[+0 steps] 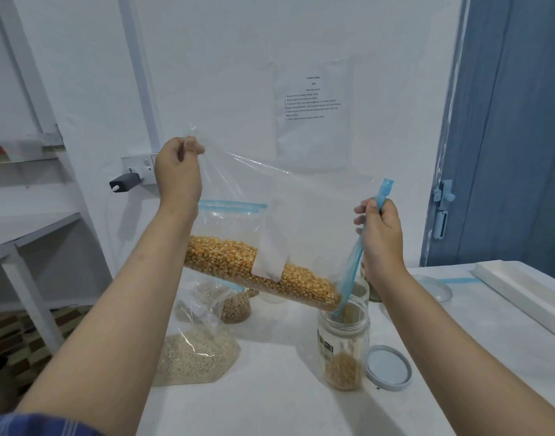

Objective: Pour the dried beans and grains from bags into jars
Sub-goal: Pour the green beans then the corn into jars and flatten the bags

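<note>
The corn bag [263,247], a clear zip bag with a blue seal strip, hangs in the air above the white table [270,404], tilted so its low corner sits in the mouth of an open jar [343,347]. At the far left stands a white shelf unit [24,234], and a dark plug adapter [123,184] sits in a wall socket. The left hand [177,171] is raised high, its fingers curled and pinching the bag's bottom corner. Below it on the table rests a bag of pale grain [194,357], with another bag of grain [235,306] behind it. Yellow kernels [257,272] lie along the lower edge of the held bag, and some fill the bottom of the jar. The right hand [380,237] grips the blue strip at the bag's mouth, directly above the jar. A grey lid [388,368] lies flat just beside the jar on its right. A printed sheet [312,114] hangs on the wall, and a blue door [505,130] stands at the far right.
</note>
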Demonstrator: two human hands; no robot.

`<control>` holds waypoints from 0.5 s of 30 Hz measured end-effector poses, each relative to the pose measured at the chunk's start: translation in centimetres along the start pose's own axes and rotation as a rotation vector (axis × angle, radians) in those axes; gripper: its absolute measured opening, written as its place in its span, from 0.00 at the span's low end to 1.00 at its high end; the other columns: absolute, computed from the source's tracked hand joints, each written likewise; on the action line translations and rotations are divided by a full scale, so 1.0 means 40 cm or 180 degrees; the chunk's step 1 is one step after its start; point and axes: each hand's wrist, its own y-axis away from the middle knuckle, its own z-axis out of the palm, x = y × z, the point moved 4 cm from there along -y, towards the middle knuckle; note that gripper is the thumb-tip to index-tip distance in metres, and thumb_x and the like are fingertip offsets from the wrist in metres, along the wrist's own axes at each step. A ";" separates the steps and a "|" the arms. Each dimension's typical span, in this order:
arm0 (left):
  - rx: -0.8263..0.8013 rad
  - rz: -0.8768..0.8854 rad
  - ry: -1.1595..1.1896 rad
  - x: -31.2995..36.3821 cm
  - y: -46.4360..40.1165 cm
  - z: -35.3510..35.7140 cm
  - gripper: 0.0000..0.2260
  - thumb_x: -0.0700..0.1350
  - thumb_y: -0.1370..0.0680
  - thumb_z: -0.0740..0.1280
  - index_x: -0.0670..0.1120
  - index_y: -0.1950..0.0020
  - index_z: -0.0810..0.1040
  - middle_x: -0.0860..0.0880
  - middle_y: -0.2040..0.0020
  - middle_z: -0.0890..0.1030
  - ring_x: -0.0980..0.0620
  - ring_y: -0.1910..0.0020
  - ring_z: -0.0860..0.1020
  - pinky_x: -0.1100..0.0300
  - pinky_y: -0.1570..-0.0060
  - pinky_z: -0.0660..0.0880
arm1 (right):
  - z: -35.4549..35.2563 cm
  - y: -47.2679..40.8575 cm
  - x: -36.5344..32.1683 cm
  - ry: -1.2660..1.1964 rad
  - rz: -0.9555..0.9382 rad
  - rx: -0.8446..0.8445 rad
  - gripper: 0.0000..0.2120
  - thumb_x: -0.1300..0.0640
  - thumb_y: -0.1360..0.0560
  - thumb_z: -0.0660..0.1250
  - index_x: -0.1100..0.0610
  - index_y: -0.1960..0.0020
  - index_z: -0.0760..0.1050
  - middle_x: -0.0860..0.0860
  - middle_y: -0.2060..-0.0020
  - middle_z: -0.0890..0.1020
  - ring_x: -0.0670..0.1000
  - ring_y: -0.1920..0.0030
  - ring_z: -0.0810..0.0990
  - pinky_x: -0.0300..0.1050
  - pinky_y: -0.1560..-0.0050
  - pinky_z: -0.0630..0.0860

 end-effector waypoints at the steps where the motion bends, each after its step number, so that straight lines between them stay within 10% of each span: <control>1: -0.0002 -0.0004 -0.0003 0.000 0.001 0.000 0.14 0.44 0.17 0.60 0.53 0.62 0.74 0.58 0.60 0.77 0.65 0.60 0.74 0.65 0.45 0.71 | 0.000 0.000 0.000 0.0000 0.0000 0.0000 0.10 0.55 0.15 0.54 0.52 0.52 0.71 0.45 0.57 0.78 0.46 0.58 0.74 0.45 0.48 0.72; 15: -0.0007 0.0004 0.0019 0.001 0.002 -0.001 0.14 0.44 0.17 0.60 0.53 0.62 0.74 0.56 0.58 0.78 0.57 0.53 0.75 0.58 0.39 0.72 | 0.004 0.001 -0.002 -0.0024 -0.0006 0.0002 0.09 0.56 0.15 0.54 0.52 0.52 0.71 0.45 0.57 0.78 0.46 0.58 0.74 0.46 0.47 0.73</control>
